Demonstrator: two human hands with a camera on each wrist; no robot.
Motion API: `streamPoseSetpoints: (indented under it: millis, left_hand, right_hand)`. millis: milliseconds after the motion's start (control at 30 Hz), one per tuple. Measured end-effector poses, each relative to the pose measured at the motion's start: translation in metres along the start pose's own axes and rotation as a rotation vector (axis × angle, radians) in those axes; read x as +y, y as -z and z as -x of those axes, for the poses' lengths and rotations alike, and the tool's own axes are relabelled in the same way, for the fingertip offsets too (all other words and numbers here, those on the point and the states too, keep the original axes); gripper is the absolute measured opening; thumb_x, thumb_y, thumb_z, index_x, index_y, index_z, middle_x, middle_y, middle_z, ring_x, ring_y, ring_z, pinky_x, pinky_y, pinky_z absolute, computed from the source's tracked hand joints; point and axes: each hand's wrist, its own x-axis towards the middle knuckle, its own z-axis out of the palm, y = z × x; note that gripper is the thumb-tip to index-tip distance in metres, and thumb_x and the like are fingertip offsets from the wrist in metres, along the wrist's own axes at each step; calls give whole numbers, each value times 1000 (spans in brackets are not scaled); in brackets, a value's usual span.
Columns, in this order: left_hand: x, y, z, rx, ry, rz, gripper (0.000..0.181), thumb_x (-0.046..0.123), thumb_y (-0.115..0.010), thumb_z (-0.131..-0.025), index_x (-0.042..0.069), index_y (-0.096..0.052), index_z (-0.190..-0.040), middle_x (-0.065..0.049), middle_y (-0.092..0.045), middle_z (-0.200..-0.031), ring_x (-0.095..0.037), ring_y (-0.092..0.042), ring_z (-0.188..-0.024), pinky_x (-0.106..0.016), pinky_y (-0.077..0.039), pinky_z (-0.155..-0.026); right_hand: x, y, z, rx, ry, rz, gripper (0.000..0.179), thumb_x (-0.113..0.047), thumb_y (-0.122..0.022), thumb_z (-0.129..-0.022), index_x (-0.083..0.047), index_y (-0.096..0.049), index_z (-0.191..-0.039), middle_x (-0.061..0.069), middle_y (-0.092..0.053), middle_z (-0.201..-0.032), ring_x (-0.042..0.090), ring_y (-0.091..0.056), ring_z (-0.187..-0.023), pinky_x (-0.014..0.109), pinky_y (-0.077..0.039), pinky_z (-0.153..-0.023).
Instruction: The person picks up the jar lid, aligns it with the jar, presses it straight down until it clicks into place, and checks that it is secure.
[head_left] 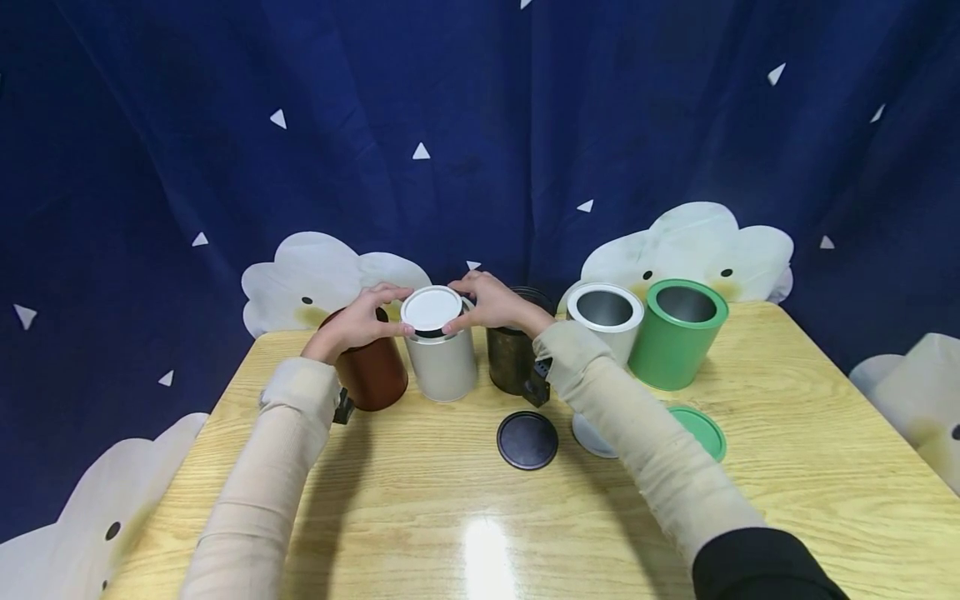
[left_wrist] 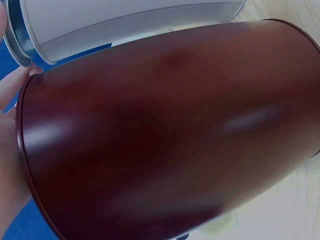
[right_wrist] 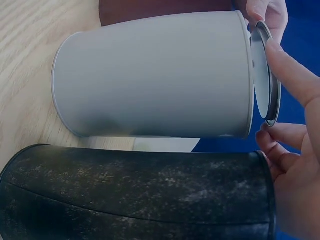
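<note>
Both hands pinch the edge of a round white lid [head_left: 431, 307] just above the mouth of a pale grey-white tin [head_left: 444, 368]. My left hand [head_left: 363, 320] grips the lid's left side with thumb and fingers, above the reddish-brown tin [head_left: 377, 375]. On the opposite side, my right hand [head_left: 491, 302] pinches the lid, close to the dark mottled tin [head_left: 507, 367]. In the right wrist view a gap shows between the lid [right_wrist: 261, 75] and the tin's rim, with the lid slightly tilted. The brown tin [left_wrist: 165, 130] fills most of the left wrist view.
To the right stand an uncovered white tin [head_left: 622, 337] and an uncovered green tin [head_left: 672, 350]. On the wooden table [head_left: 420, 500] lie a black lid [head_left: 527, 440], a white lid [head_left: 591, 437] partly behind the right sleeve, and a green lid [head_left: 702, 431]. A blue curtain [head_left: 480, 108] hangs behind.
</note>
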Motion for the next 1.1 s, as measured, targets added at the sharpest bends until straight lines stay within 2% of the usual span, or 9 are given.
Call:
streamPoseSetpoints:
  millis: [200, 300, 500, 767, 1100]
  left_hand:
    - [-1, 1, -1, -19, 24, -37, 65, 16, -74, -76, -1, -45, -131, -18, -40, -131, -35, -25, -123, -52, -19, -102]
    - [-2, 0, -2, -36, 49, -68, 65, 20, -74, -76, 1, -46, -131, -17, -39, -132, -34, -25, -122, -53, -20, -101]
    - [-4, 0, -4, -64, 53, -127, 65, 24, -73, -77, 2, -47, -131, -18, -39, -132, -34, -26, -119, -53, -22, -99]
    - [-1, 2, -4, -107, 73, -186, 65, 26, -71, -78, 2, -46, -132, -19, -39, -132, -36, -27, -121, -54, -23, -99]
    - [1, 4, -6, -114, 71, -218, 66, 27, -71, -78, 1, -45, -133, -21, -39, -132, -36, -27, -120, -54, -23, -99]
  right_hand:
    - [-1, -2, -1, -4, -50, 51, 74, -39, -78, -68, -6, -52, -129, 14, -47, -121, 27, -37, -110, 40, -32, -92]
    - [-3, -2, -1, -19, -74, 87, 75, -42, -78, -68, -8, -52, -129, 14, -45, -122, 27, -35, -111, 41, -29, -91]
    - [-6, -2, -1, -62, -110, 138, 76, -46, -76, -67, -10, -52, -130, 11, -45, -122, 26, -34, -109, 40, -27, -86]
    - [-8, 0, -2, -111, -145, 155, 78, -48, -74, -69, -11, -48, -133, 11, -44, -126, 26, -33, -112, 40, -27, -88]
    - [-9, 1, -1, -119, -166, 146, 78, -48, -73, -70, -11, -47, -133, 11, -43, -128, 26, -32, -113, 43, -25, -90]
